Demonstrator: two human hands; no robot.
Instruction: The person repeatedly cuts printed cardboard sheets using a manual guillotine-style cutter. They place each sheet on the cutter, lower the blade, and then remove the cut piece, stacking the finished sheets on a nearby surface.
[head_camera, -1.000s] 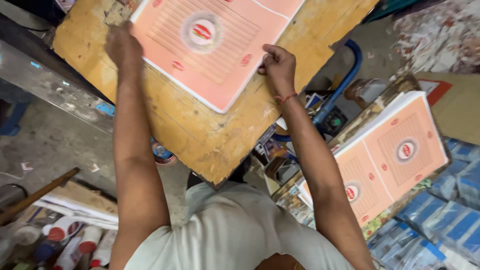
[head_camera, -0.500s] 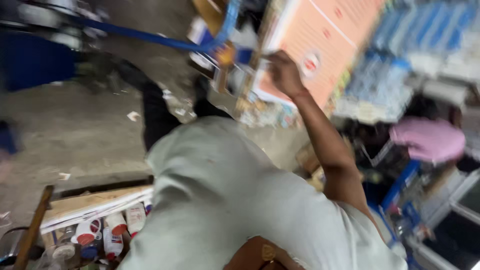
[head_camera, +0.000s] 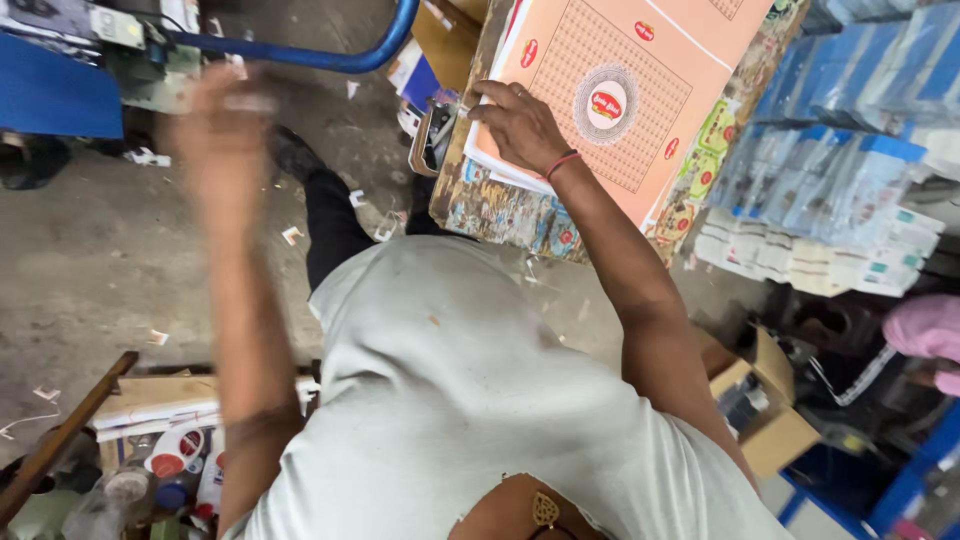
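My right hand (head_camera: 520, 125) rests on the near left edge of a stack of peach-coloured printed sheets (head_camera: 640, 100) with a round emblem in the middle. Its fingers curl over the sheet edges, pinching the top ones. The stack lies on a thicker pile of colourful printed cards (head_camera: 500, 210). My left hand (head_camera: 215, 125) is blurred, raised in the air over the concrete floor, well left of the stack, with nothing visible in it. A red thread circles my right wrist.
Blue-and-white bundled packs (head_camera: 840, 180) are stacked to the right. A blue metal bar (head_camera: 300, 55) curves at the top left. A cardboard box (head_camera: 770, 420) sits at the lower right. Bottles and a wooden stick (head_camera: 60, 440) lie at the lower left. Paper scraps litter the floor.
The view swung from a wooden board with a peach sheet to the side stack. My right hand now lies on that stack; my left hand left the board and hangs in the air.
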